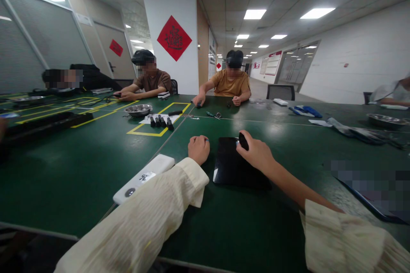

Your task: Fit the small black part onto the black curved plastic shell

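My right hand (256,152) is closed round a small black object (244,141) with a rounded end. A bit of silver and blue shows by the thumb; its kind is unclear. Below this hand a flat black tablet-like slab (226,164) lies on the green table (192,226). Just left of the slab, my left hand (198,149) rests with its fingers curled in. A speck of blue shows at its fingers, and whatever they may hold is hidden. Beside my left forearm is a white device (145,179) with a number label and a round dark spot.
Several black cylinders (161,122) stand on white paper inside a yellow-taped outline, near a metal bowl (138,110). Small tools (214,115) lie farther ahead. Blue gloves (305,111) and grey cloth (355,131) lie right. Two people in headsets sit across; others sit at the sides.
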`<state>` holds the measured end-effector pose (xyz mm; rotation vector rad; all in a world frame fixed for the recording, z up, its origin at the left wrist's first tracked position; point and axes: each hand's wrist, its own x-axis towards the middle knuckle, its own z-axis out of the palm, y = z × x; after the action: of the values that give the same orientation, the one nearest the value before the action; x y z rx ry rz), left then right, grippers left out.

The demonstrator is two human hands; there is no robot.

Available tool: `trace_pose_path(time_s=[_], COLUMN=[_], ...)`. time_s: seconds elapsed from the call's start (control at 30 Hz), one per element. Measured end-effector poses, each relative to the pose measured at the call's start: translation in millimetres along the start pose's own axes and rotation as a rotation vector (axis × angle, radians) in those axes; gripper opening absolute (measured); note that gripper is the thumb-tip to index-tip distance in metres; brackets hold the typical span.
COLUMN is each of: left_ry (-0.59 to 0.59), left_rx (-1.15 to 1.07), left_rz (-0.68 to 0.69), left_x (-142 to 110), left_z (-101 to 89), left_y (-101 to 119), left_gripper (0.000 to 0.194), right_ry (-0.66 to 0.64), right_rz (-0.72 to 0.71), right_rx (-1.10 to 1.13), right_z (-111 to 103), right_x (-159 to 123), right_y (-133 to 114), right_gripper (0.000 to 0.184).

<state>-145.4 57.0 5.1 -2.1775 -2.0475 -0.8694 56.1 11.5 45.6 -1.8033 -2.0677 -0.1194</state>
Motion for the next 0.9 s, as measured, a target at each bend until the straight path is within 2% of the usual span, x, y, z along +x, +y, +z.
trace_pose_path(time_s=[0.13,0.23,0.3,0.37,0.43,0.53,0.67,0.73,0.9], left_ry=[0.101,0.139,0.132,0.109,0.090,0.098,0.122,0.139,0.148], left_rx=[0.144,0.147,0.107,0.063,0.023,-0.052,-0.223,-0.288,-0.342], left_rz=[0.094,0.106,0.090,0.058,0.016,-0.055,-0.237,-0.284,-0.272], left_x=[-10,-18,-21,-21,-17,-7,6,9,9], left_z=[-5.0,-7.8,-8.2,-7.9,-7.1,-5.1,-1.0,0.4,-0.7], left_y=[9,21,27,29,26,15,2,0,0], left_gripper=[0.025,0.026,0.025,0.025,0.025,0.026,0.028,0.028,0.028], right_ry=[-0.040,0.119,0.274,0.330,0.274,0.130,-0.036,-0.123,-0.263], right_rz=[0.004,-0.004,-0.107,-0.255,-0.347,-0.321,-0.158,-0.091,-0.030], right_rx=[0.022,-0.056,-0.112,-0.118,-0.095,-0.061,-0.037,-0.029,-0.020], right_z=[0,-6,-13,-17,-15,0,28,37,42], right_x=[0,-8,-18,-32,-45,-60,-61,-54,-32], right_y=[-4,-14,-27,-42,-56,-70,-73,-74,-80], right_gripper=[0.064,0.073,0.066,0.048,0.033,0.030,0.065,0.077,0.087])
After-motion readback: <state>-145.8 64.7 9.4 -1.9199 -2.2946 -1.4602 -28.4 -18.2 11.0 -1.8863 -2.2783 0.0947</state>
